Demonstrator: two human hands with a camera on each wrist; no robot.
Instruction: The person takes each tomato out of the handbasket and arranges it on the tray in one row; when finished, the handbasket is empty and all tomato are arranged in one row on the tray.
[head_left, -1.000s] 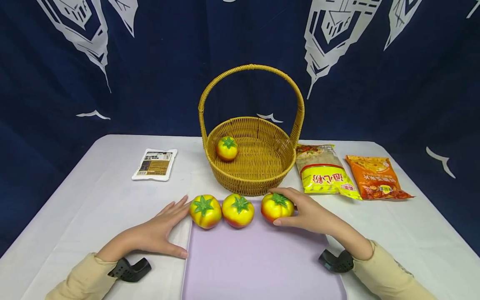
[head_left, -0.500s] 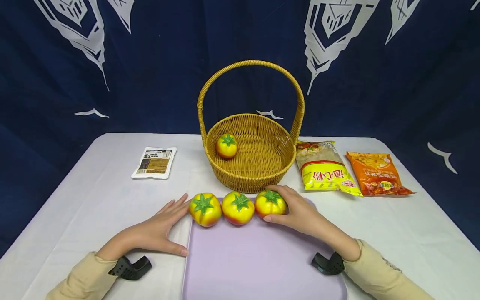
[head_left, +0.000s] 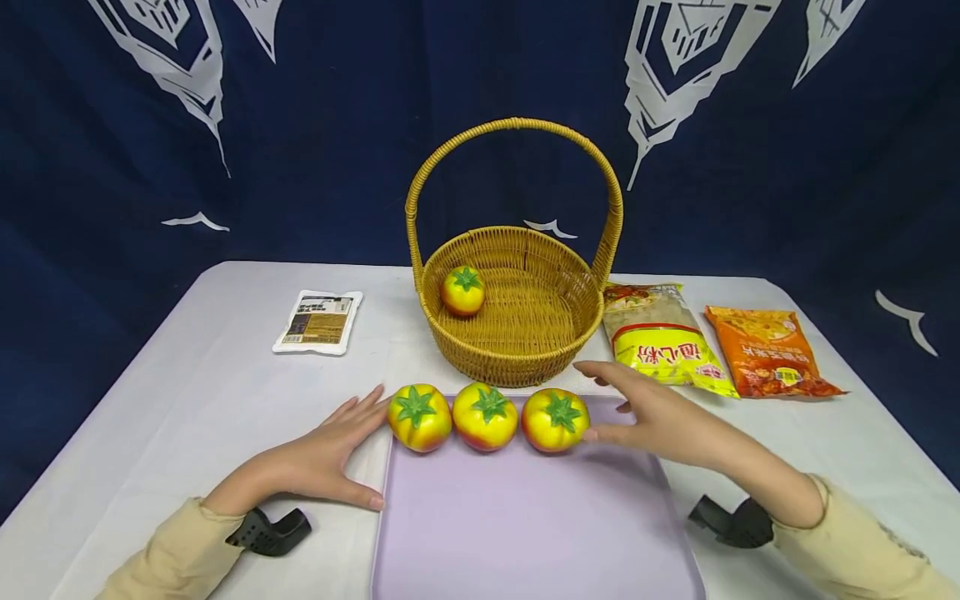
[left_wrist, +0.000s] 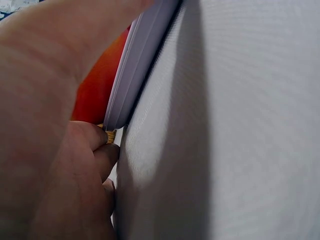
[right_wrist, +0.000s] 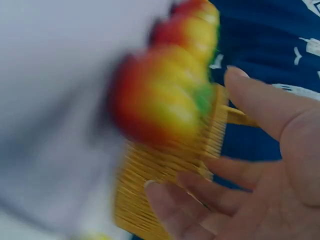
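Three yellow-and-red toy tomatoes with green star-shaped tops stand in a row along the far edge of a lilac tray (head_left: 540, 525): the left tomato (head_left: 420, 418), the middle tomato (head_left: 484, 417) and the right tomato (head_left: 555, 421). My left hand (head_left: 322, 462) lies at the tray's left side, fingers spread, fingertips by the left tomato and thumb at the tray edge. Just right of the right tomato, my right hand (head_left: 667, 417) is held with fingers apart and nothing in it. The right wrist view shows a gap between that hand (right_wrist: 235, 190) and the blurred nearest tomato (right_wrist: 155, 100).
Behind the tray stands a wicker basket (head_left: 517, 367) with a tall handle and one tomato (head_left: 462, 292) inside. A yellow food bag (head_left: 667, 342) and an orange bag (head_left: 772, 354) lie to its right. On the left is a white packet (head_left: 318, 323).
My right hand slid the right tomato left towards the middle one, then let go and drew back to the right. The left hand stayed in place.
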